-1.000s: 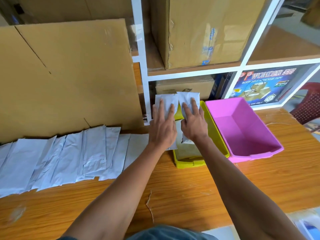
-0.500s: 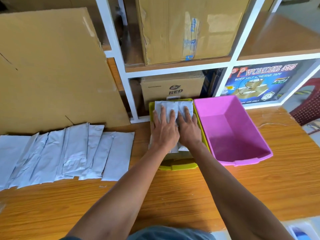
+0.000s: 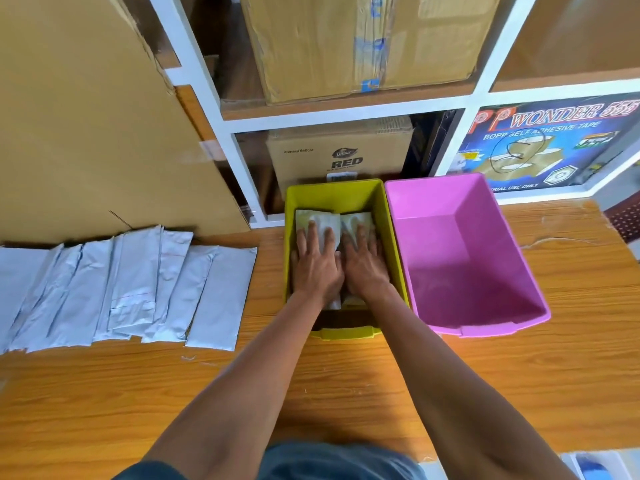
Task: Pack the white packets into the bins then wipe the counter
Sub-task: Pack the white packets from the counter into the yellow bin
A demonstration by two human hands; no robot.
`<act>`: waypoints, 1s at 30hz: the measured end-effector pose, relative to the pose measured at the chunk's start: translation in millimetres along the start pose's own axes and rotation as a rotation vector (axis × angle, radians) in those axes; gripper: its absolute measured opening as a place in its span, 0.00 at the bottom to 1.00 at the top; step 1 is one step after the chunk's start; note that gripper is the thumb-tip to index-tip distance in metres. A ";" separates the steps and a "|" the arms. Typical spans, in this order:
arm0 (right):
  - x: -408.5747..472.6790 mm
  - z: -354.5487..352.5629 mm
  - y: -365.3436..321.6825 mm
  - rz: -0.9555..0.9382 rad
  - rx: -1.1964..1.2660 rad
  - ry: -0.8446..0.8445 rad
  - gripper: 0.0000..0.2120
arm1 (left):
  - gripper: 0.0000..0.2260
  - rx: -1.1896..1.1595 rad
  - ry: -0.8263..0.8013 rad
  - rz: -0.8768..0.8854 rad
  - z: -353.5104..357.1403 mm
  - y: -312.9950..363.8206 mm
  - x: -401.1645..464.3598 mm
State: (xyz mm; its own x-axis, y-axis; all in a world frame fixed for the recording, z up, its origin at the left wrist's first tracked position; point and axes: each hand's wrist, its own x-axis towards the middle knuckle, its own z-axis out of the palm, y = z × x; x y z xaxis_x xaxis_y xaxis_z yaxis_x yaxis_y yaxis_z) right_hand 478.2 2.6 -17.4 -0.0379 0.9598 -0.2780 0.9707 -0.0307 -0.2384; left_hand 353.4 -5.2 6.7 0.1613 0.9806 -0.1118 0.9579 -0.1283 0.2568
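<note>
From the head view, the left hand (image 3: 317, 268) and right hand (image 3: 363, 266) lie side by side with straight fingers pressing two white packets (image 3: 323, 225) flat inside the yellow bin (image 3: 332, 194). The pink bin (image 3: 464, 271) stands just beside it on the right. More white packets lie in an overlapping row (image 3: 138, 289) on the wooden counter (image 3: 311, 375), left of the bins.

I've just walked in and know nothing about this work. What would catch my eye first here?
Probably the two bright plastic bins side by side at the back of the wooden counter: a yellow-green bin and, to its right, a pink bin with nothing in it. The left hand and right hand press flat on white packets inside the yellow-green one. A row of overlapping white packets lies at left.
</note>
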 end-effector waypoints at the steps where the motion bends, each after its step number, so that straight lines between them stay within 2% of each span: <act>1: 2.1 1.0 0.4 0.018 0.049 -0.028 0.35 | 0.29 0.012 -0.009 0.000 5.1 -2.3 0.8; 3: 3.7 3.2 0.6 0.041 0.067 -0.050 0.33 | 0.29 0.033 -0.025 0.000 11.9 -4.5 2.5; 11: 5.7 5.5 4.7 -0.013 0.049 -0.066 0.38 | 0.31 0.023 -0.026 0.091 13.2 -7.7 7.2; 18: 8.3 11.8 7.8 -0.010 0.032 -0.171 0.33 | 0.31 0.064 -0.199 0.078 28.9 -15.6 21.0; 21: 10.5 16.6 6.8 -0.003 -0.010 -0.149 0.33 | 0.31 0.021 -0.185 0.071 27.9 -13.6 24.8; 23: 10.6 16.3 6.8 -0.008 -0.020 -0.121 0.35 | 0.29 -0.053 -0.133 0.050 22.4 -9.6 24.5; 26: 12.5 11.8 7.3 -0.041 -0.050 -0.060 0.36 | 0.31 -0.050 -0.046 0.108 20.1 -7.4 19.6; 30: 16.1 4.7 6.1 -0.064 -0.009 -0.086 0.36 | 0.34 -0.043 -0.131 0.134 32.6 -15.0 17.2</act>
State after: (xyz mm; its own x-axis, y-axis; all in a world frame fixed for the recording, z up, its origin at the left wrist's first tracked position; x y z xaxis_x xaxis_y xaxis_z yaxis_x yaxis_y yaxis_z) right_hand 482.4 16.5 -27.7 -0.1198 0.9323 -0.3413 0.9678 0.0330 -0.2497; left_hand 349.6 8.7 -30.4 0.3192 0.9269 -0.1974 0.9152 -0.2474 0.3182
